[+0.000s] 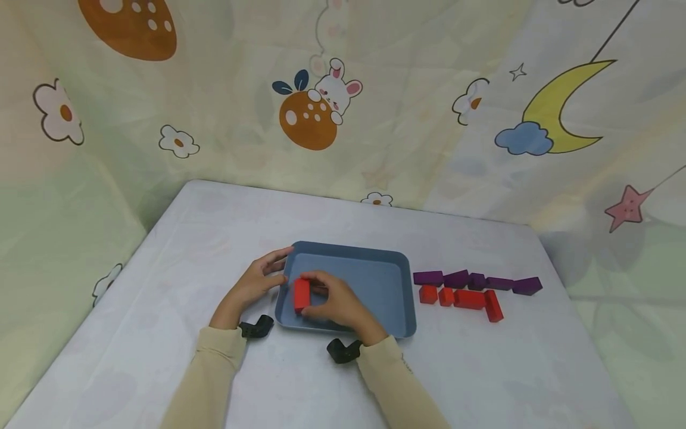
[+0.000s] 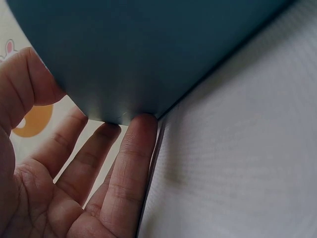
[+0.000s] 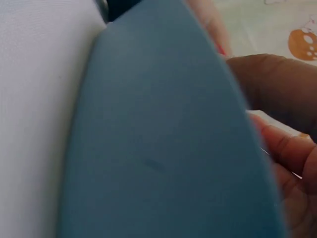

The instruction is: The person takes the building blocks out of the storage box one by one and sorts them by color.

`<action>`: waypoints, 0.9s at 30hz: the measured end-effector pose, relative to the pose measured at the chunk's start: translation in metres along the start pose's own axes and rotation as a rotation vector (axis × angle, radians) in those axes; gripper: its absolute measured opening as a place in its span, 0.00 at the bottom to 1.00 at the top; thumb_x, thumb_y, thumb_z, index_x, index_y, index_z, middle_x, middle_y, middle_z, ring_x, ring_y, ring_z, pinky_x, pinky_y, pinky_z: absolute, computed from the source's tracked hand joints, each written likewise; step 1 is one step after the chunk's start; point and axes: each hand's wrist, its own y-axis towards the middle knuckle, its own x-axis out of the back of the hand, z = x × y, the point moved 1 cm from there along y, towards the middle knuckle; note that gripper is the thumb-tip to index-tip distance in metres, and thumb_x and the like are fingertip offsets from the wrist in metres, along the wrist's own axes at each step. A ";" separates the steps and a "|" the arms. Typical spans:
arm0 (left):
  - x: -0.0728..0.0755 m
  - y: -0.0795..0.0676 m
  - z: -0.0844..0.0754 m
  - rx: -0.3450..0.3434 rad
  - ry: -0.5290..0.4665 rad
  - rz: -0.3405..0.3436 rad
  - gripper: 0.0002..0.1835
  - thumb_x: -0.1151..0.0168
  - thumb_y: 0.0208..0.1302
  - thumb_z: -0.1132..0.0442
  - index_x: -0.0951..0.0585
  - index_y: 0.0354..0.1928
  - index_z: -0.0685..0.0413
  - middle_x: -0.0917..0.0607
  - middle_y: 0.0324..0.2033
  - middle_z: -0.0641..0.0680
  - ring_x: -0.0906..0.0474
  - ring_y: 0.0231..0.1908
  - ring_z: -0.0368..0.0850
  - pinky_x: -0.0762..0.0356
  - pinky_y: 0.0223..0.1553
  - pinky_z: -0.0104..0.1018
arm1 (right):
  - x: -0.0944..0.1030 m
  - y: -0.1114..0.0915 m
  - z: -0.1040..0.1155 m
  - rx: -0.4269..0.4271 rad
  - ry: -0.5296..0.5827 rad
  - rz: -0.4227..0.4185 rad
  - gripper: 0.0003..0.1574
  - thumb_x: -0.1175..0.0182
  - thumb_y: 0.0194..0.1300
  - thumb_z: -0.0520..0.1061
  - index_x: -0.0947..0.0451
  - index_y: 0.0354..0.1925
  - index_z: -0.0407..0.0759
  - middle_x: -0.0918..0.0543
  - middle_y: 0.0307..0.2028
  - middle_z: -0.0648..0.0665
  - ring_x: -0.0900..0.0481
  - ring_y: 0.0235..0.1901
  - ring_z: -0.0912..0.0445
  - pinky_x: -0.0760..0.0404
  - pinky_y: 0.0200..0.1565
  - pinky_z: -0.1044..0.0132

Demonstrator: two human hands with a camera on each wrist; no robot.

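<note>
A blue tray [image 1: 370, 292] with a raised rim lies on the table. My right hand [image 1: 340, 302] reaches over its near side and pinches a red block [image 1: 302, 295] between thumb and fingers, at the left part of the tray. Whether the block touches the tray floor cannot be told. My left hand [image 1: 256, 283] rests at the tray's left side, its fairly straight fingers [image 2: 130, 173] touching the outer wall and its thumb at the rim. In the right wrist view, the tray's wall [image 3: 163, 119] hides the block almost entirely.
Right of the tray, several purple blocks [image 1: 455, 278] lie in a row. Several red blocks [image 1: 469, 299] form another row just nearer. A white cloth covers the table [image 1: 289, 387], and a patterned curtain [image 1: 407, 107] hangs behind it.
</note>
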 end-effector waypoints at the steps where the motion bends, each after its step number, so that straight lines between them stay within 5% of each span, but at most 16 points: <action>1: 0.000 0.000 0.000 0.005 0.002 0.000 0.40 0.41 0.67 0.73 0.34 0.82 0.58 0.31 0.79 0.66 0.32 0.76 0.69 0.26 0.66 0.54 | 0.004 -0.002 0.000 0.007 0.012 -0.010 0.43 0.23 0.62 0.32 0.27 0.73 0.31 0.21 0.69 0.34 0.22 0.69 0.38 0.25 0.70 0.49; 7: 0.000 -0.001 -0.001 0.009 0.016 -0.010 0.40 0.40 0.67 0.74 0.33 0.82 0.57 0.32 0.79 0.65 0.33 0.76 0.69 0.28 0.69 0.60 | 0.028 -0.022 0.001 0.033 0.039 -0.092 0.45 0.23 0.63 0.33 0.28 0.74 0.31 0.22 0.69 0.33 0.22 0.68 0.37 0.24 0.69 0.46; 16: -0.001 -0.001 -0.001 -0.007 -0.004 -0.003 0.41 0.39 0.67 0.74 0.34 0.83 0.59 0.34 0.80 0.67 0.35 0.77 0.70 0.26 0.67 0.54 | 0.075 -0.060 -0.006 0.031 0.076 -0.176 0.46 0.24 0.64 0.33 0.32 0.76 0.30 0.25 0.71 0.30 0.27 0.70 0.33 0.26 0.67 0.36; 21: -0.002 -0.002 -0.002 0.002 -0.007 -0.002 0.40 0.39 0.68 0.73 0.34 0.83 0.58 0.34 0.80 0.66 0.35 0.77 0.70 0.25 0.65 0.49 | 0.108 -0.086 -0.015 0.057 0.040 -0.219 0.47 0.24 0.61 0.29 0.32 0.75 0.29 0.24 0.70 0.28 0.26 0.69 0.31 0.26 0.66 0.39; 27: -0.001 -0.002 0.000 0.011 0.009 0.000 0.40 0.40 0.69 0.72 0.35 0.83 0.57 0.35 0.80 0.66 0.36 0.78 0.70 0.25 0.65 0.50 | 0.144 -0.119 -0.028 -0.008 -0.010 -0.249 0.48 0.25 0.62 0.28 0.32 0.76 0.29 0.25 0.70 0.27 0.26 0.70 0.29 0.22 0.63 0.46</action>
